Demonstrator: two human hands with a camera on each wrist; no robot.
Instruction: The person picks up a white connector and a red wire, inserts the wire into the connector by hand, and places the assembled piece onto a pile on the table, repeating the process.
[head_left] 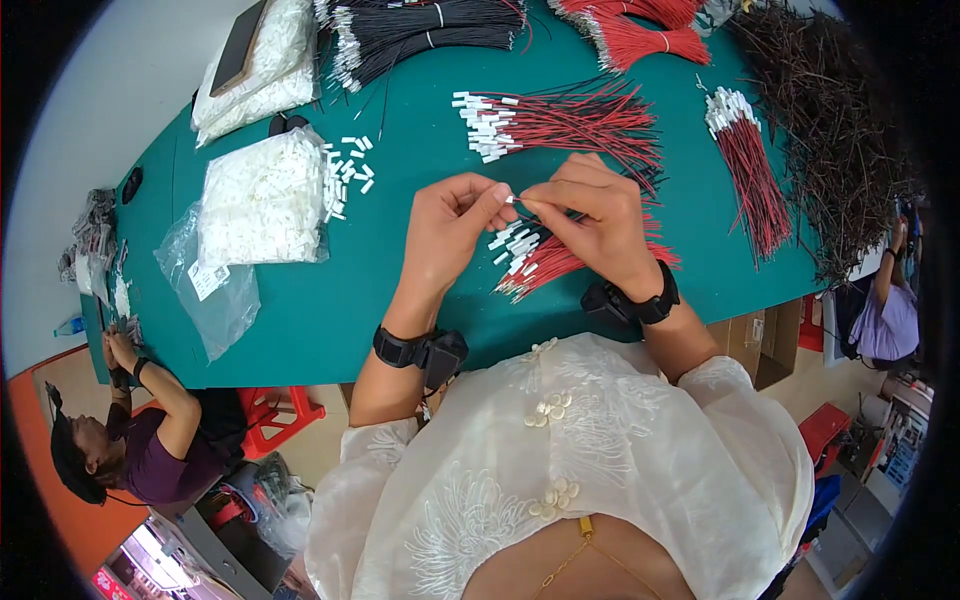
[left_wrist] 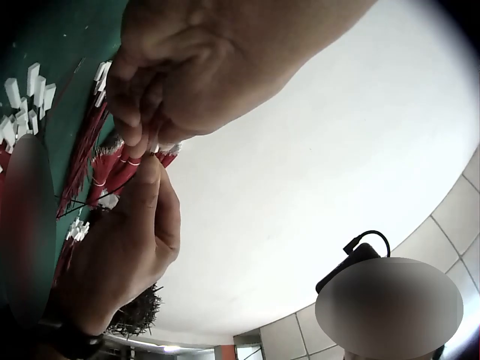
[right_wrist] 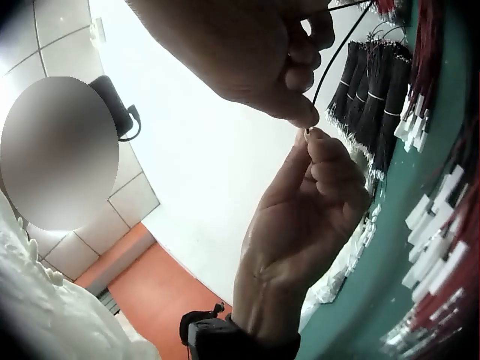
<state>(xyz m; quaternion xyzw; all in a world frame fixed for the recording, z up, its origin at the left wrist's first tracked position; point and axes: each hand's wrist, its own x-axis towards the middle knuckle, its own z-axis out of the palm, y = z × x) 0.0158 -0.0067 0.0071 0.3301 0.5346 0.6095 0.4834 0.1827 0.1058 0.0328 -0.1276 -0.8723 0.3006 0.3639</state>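
Note:
My left hand (head_left: 452, 222) pinches a small white connector (head_left: 510, 199) between thumb and forefinger, above the green table (head_left: 380, 290). Close on its right, my right hand (head_left: 595, 215) pinches a thin wire at the connector; in the right wrist view a dark wire (right_wrist: 330, 71) runs up from the right hand's fingers. The fingertips of both hands nearly meet, and how far the wire sits in the connector is hidden. Beneath and beyond the hands lie two bundles of red wires with white connectors, one farther back (head_left: 560, 120) and one nearer (head_left: 545, 262), partly covered by the right hand.
Loose white connectors (head_left: 348, 170) lie beside an open bag of connectors (head_left: 262, 200) on the left. Black wire bundles (head_left: 430, 35) and red ones (head_left: 640, 35) are at the back. Another wire bundle (head_left: 750, 170) and a dark tangled pile (head_left: 840, 130) are right. A person (head_left: 150, 440) sits at left.

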